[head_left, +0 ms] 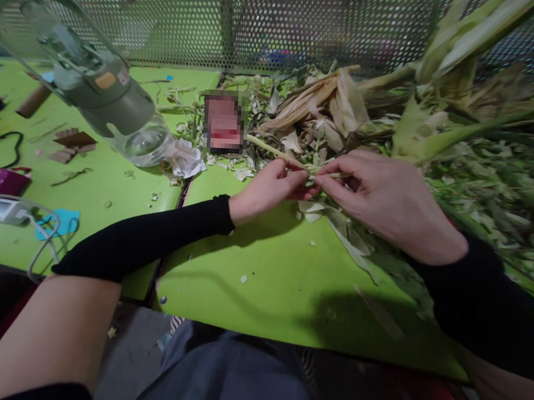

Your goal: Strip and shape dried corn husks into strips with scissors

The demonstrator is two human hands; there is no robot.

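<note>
Both hands meet over the front edge of a heap of plant scraps. My left hand [274,185] is closed in a pinch on a thin pale plant stalk [274,146], whose free end points up and left. Close beside it, my right hand [370,196] pinches with thumb and forefinger at the same spot, on what looks like a thin strip of the same stalk; the fingers partly hide it. Below the fingertips, pale curled leaf peelings [348,234] hang onto the green table [254,271].
A large clear bottle with a green lid and handle [115,96] stands left, by crumpled white paper [186,159]. Behind my hands lie a pixelated phone-like rectangle [224,123], dry husks [321,107] and long stalks [459,126]. A perforated metal screen [276,27] borders the back.
</note>
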